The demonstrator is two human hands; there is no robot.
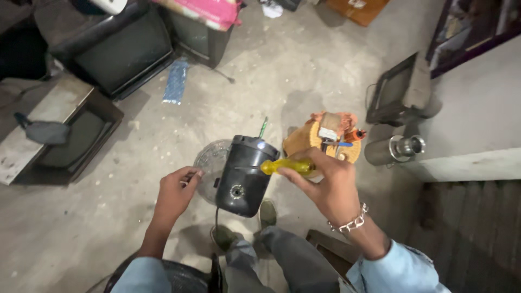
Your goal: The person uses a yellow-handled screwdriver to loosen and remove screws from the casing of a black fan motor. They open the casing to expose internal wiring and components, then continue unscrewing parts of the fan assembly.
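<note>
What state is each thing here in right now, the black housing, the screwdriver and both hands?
Black housing: held up off the floor, tilted.
Yellow-handled screwdriver: gripped, lying across the housing's top.
Left hand: fingers at the housing's side.
Right hand: closed around the screwdriver handle.
Old televisions: screens dark.

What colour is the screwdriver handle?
The screwdriver handle is translucent yellow, seen best in the head view.
</note>
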